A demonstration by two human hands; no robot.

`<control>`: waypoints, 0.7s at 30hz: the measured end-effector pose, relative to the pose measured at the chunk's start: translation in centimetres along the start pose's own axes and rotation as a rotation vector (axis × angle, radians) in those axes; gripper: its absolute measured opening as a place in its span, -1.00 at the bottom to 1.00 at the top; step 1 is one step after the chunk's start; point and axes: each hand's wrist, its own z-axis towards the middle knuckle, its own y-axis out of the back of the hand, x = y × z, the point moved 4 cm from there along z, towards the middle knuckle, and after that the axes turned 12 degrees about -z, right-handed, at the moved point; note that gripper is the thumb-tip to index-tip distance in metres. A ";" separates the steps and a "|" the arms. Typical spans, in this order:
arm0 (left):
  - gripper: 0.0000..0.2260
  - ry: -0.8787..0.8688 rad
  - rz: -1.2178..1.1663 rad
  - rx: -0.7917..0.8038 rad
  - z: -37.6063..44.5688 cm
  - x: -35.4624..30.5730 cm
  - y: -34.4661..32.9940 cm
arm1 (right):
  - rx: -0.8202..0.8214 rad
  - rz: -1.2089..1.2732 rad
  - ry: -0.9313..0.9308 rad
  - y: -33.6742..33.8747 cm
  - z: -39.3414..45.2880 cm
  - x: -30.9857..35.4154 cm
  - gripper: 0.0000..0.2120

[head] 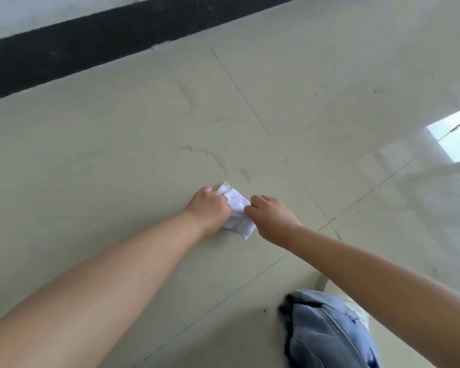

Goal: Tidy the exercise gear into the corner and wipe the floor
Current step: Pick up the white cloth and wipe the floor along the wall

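A small white cloth (238, 212) lies crumpled on the pale tiled floor (117, 160) in the middle of the head view. My left hand (210, 209) grips the cloth's left side with the fingers curled into it. My right hand (270, 217) pinches the cloth's right edge. Both arms reach forward and down to the floor. Faint smears mark the tile just beyond the cloth. No exercise gear is in view.
A black baseboard (91, 46) runs along the white wall at the top left. My knee in light blue denim (327, 333) rests on the floor at the bottom right. A bright window reflection (454, 136) shines on the tiles at the right edge.
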 end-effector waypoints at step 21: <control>-0.69 0.905 -0.430 -0.398 4.2 4.7 -1.7 | -0.181 0.257 -0.044 -2.9 9.4 -2.9 -0.67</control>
